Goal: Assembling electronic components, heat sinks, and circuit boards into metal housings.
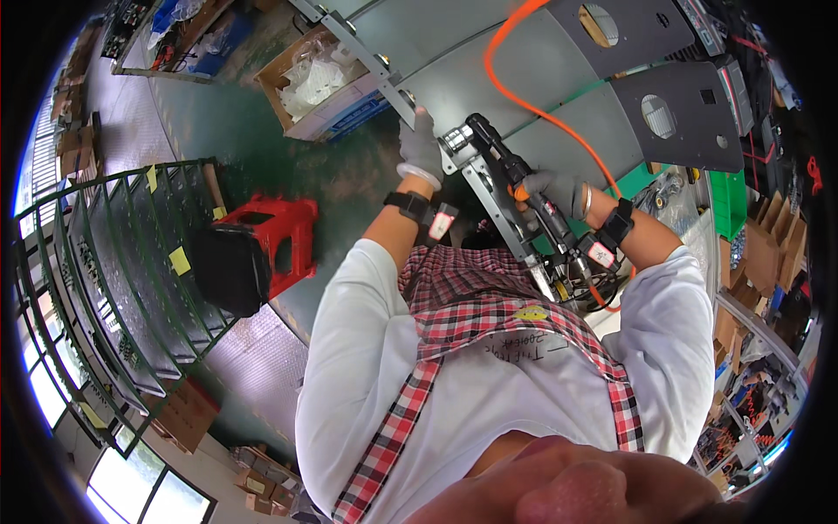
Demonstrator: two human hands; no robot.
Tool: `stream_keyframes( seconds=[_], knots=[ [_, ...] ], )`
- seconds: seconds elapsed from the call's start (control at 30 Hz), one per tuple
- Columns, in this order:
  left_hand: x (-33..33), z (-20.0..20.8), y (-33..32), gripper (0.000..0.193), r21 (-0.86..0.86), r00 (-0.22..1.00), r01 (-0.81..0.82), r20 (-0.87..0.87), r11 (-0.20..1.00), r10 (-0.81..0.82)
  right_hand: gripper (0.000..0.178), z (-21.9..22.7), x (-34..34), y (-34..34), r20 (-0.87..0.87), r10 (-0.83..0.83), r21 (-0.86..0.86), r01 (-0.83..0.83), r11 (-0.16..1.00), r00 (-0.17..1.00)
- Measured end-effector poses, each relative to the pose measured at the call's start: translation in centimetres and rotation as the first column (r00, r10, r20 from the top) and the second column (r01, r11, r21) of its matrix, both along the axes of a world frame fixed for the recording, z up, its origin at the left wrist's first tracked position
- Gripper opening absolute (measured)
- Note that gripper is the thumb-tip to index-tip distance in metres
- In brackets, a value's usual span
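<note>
just right of centre in the upper half of the frame, one gloved right hand (563, 190) is wrapped around one black power tool (502, 155), which slants from upper left to lower right. the tool's head sits at one round silver fitting (456, 138); whether they touch cannot be told. to its left, one gloved left hand (419, 144) lies against a grey metal frame (491, 205), two bars of which show; its fingers are partly hidden, so whether it grips cannot be told. two black wrist straps (618, 223), one per arm, each sit beside a white tag. one orange hose (559, 124) curves down from the top edge past the right hand. at upper right stand two dark panels (698, 113) with oval cutouts, and near them one green bin (729, 205). at upper left, one open cardboard box (305, 127) holds white plastic; lower, one red stool (301, 231) stands beside one green rack (113, 188).
</note>
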State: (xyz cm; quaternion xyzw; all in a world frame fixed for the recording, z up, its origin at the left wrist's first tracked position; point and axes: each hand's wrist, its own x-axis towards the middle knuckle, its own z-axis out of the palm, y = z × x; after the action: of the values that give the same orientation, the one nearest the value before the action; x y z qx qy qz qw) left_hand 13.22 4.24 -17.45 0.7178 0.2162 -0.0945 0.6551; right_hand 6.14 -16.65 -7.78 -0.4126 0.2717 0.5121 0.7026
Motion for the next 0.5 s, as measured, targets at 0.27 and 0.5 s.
stream_keyframes(
  seconds=[0.27, 0.5],
  knots=[
    [-0.1, 2.5, -1.2, 0.059, 0.121, 0.987, -0.014, -0.16, 0.993, 0.033, 0.015, -0.5, -0.3, 0.4, 0.061, 0.071, -0.108, -0.064, 0.992, 0.996],
    [-0.2, 0.9, -1.6, 0.061, 0.209, 0.992, 0.037, -0.123, 0.977, -0.011, 0.016, 0.5, -0.5, 0.7, -0.045, 0.019, -0.063, -0.022, 0.998, 0.999]
  ],
)
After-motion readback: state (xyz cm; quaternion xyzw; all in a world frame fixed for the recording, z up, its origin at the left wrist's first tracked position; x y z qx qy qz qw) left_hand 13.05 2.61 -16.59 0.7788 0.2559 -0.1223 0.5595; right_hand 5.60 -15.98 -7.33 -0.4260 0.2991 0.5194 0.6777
